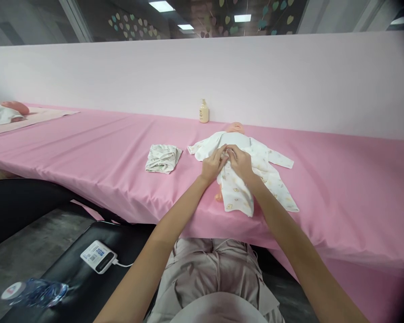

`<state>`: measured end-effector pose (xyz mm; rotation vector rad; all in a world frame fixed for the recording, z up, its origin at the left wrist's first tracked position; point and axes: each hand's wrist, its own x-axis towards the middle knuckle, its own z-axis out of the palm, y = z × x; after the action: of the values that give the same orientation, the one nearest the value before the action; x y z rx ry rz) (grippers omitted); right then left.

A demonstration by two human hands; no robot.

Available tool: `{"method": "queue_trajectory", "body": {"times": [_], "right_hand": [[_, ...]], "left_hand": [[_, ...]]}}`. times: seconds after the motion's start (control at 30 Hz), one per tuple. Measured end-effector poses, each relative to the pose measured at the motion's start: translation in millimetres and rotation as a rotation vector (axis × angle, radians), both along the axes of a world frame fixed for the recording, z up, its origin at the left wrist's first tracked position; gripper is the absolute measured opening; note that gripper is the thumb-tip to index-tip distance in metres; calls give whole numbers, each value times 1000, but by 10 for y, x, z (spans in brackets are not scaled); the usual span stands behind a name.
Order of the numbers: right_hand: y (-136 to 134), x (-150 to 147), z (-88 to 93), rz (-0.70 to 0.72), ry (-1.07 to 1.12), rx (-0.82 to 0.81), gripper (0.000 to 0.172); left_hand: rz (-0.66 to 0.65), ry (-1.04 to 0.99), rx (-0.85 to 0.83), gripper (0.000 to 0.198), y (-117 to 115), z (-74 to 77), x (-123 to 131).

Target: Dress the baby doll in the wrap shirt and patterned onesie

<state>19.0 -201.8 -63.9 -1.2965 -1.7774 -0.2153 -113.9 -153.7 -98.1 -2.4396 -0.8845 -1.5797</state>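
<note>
A baby doll point(235, 128) lies on its back on the pink-covered table point(114, 134), head toward the wall. Over it is a white long-sleeved baby garment point(237, 193) with a small print; one sleeve stretches out to the right. At the doll's left side a bare foot point(218, 196) shows from under the cloth. My left hand point(213, 165) and my right hand point(239, 162) meet over the doll's middle, fingertips pinched together on the garment's cloth. What exactly sits between the fingertips is too small to make out.
Left of the doll lies a folded printed cloth point(163, 158). A pump bottle point(204, 112) stands by the wall. Another doll point(15, 107) lies at the far left. On a black chair point(70, 264) are a white device point(98, 256) with a cable and a plastic water bottle point(37, 292).
</note>
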Motion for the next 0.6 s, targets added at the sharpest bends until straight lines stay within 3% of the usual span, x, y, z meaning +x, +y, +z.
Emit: {"method": "queue_trajectory", "body": {"times": [0.17, 0.4, 0.6], "right_hand": [[-23, -46, 24, -15, -45, 14, 27], [40, 46, 9, -67, -125, -20, 47], [76, 132, -1, -261, -379, -60, 17]], "left_hand": [[-6, -47, 28, 41, 17, -10, -23], [24, -68, 65, 31, 96, -17, -87], [-70, -100, 85, 26, 54, 27, -92]]}}
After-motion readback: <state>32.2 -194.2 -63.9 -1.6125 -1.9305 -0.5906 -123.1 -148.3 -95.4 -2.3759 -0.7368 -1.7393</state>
